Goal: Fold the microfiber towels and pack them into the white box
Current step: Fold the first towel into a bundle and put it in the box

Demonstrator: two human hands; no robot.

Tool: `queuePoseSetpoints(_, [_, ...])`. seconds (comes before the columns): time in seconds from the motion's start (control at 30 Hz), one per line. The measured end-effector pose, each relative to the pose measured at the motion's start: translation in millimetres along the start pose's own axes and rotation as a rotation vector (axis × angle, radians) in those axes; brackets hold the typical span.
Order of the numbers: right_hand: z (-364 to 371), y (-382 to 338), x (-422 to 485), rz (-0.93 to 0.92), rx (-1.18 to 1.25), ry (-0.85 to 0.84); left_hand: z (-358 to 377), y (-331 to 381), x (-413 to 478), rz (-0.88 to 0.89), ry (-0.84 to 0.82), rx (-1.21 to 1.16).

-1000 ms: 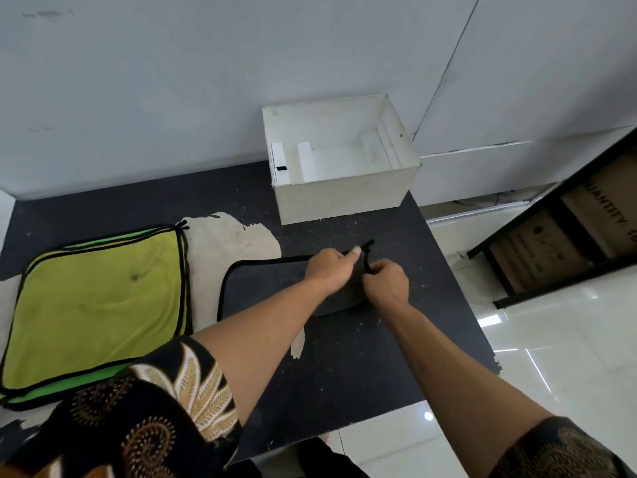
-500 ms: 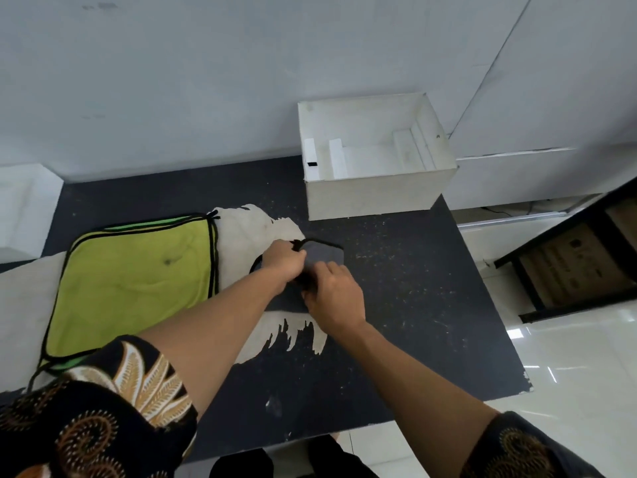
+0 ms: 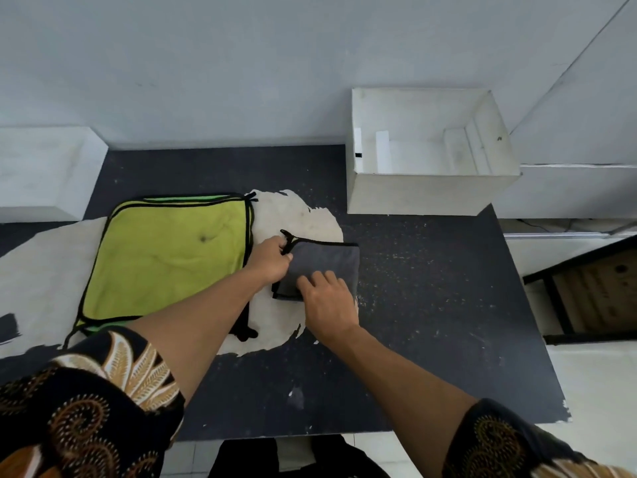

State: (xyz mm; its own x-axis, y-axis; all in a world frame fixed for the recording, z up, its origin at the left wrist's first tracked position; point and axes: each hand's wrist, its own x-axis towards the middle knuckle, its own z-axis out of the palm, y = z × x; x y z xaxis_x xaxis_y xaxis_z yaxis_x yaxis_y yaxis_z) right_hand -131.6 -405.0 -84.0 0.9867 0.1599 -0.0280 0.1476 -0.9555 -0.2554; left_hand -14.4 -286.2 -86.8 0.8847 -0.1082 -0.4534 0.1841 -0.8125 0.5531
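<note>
Grey towel (image 3: 324, 263) is down on the table (image 3: 431, 305), folded into a small thick square, in front of the white box (image 3: 413, 194) and a little to its left, apart from it. The left hand (image 3: 270, 258) is on the square's far left corner, fingers curled, pinching the black-trimmed edge right where a little black loop sticks up. The right hand (image 3: 325, 298) lies on top of the towel's near edge, fingers spread and fairly straight, pressing on the cloth rather than gripping it. The box stands upright with its top open at the back of the table against the wall, white flaps showing inside. Further left of the box, past the grey square, a stack of lime green towels (image 3: 165, 260) with black trim lies flat and unfolded, a brighter green edge peeking out underneath. The left forearm crosses over that stack's near right corner. Between the stack and the box the dark tabletop is worn to a pale patch (image 3: 296, 215), and the grey towel sits half on it. On the floor to the right of the box and nearer the camera, a wooden crate (image 3: 599, 294) sits in a black frame.
</note>
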Motion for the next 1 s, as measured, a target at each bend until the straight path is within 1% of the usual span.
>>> queuePoseSetpoints(0.07, [4.2, 0.8, -0.4, 0.005, -0.001, -0.095, 0.7, -2.2, 1.1, 0.011, 0.006, 0.031])
queuePoseSetpoints(0.13, [6.1, 1.6, -0.6, 0.007, -0.014, -0.108, 0.1, 0.3, 1.1, 0.034, 0.026, 0.065])
queuePoseSetpoints(0.2, [7.1, 2.4, 0.3, -0.016, -0.016, -0.095, -1.8, 2.4, -2.9, 0.030, 0.077, 0.124])
queuePoseSetpoints(0.27, [4.8, 5.6, -1.2, -0.051, 0.008, -0.056, -2.2, 4.0, -12.4, -0.037, 0.140, 0.276])
queuePoseSetpoints(0.3, [3.2, 7.7, -2.1, -0.027, 0.038, 0.001, -1.8, 4.0, -18.4, -0.077, 0.136, 0.353])
queuePoseSetpoints(0.33, [1.6, 10.9, -3.5, 0.055, 0.075, 0.086, 0.4, 3.1, -24.3, -0.102, 0.111, 0.403])
queuePoseSetpoints(0.37, [-0.4, 14.9, -5.0, 0.193, 0.102, 0.163, 3.9, 1.4, -29.1, -0.110, 0.080, 0.424])
queuePoseSetpoints(0.4, [-2.9, 19.3, -6.3, 0.364, 0.121, 0.193, 7.2, -1.1, -33.3, -0.105, 0.052, 0.420])
queuePoseSetpoints(0.43, [-5.2, 23.8, -7.6, 0.526, 0.141, 0.158, 10.2, -4.0, -36.8, -0.097, 0.032, 0.394])
queuePoseSetpoints(0.47, [-7.1, 28.1, -8.2, 0.641, 0.175, 0.092, 12.7, -6.5, -39.4, -0.093, 0.023, 0.353])
queuePoseSetpoints(0.5, [-8.6, 31.4, -8.0, 0.704, 0.230, 0.026, 14.3, -8.5, -41.3, -0.095, 0.020, 0.308])
queuePoseSetpoints(0.57, [-11.2, 35.8, -6.0, 0.760, 0.378, -0.059, 15.0, -10.7, -44.7, -0.108, 0.004, 0.243])
queuePoseSetpoints(0.67, [-14.5, 41.8, -0.8, 0.858, 0.538, -0.107, 15.1, -13.4, -46.6, -0.158, -0.068, 0.189])
queuePoseSetpoints(0.73, [-17.3, 47.7, -1.8, 0.873, 0.540, -0.136, 15.8, -13.5, -49.7, -0.195, -0.116, 0.150])
queuePoseSetpoints(0.87, [-25.9, 61.5, -11.4, 0.903, 0.507, -0.194, 29.7, -14.9, -63.0, -0.213, -0.177, 0.085])
queuePoseSetpoints(0.93, [-29.1, 64.1, -13.5, 0.912, 0.486, -0.224, 37.5, -16.2, -71.0, -0.208, -0.162, 0.132])
queuePoseSetpoints(1.0, [-31.1, 64.3, -13.2, 0.909, 0.474, -0.228, 40.1, -15.2, -75.8, -0.213, -0.114, 0.226])
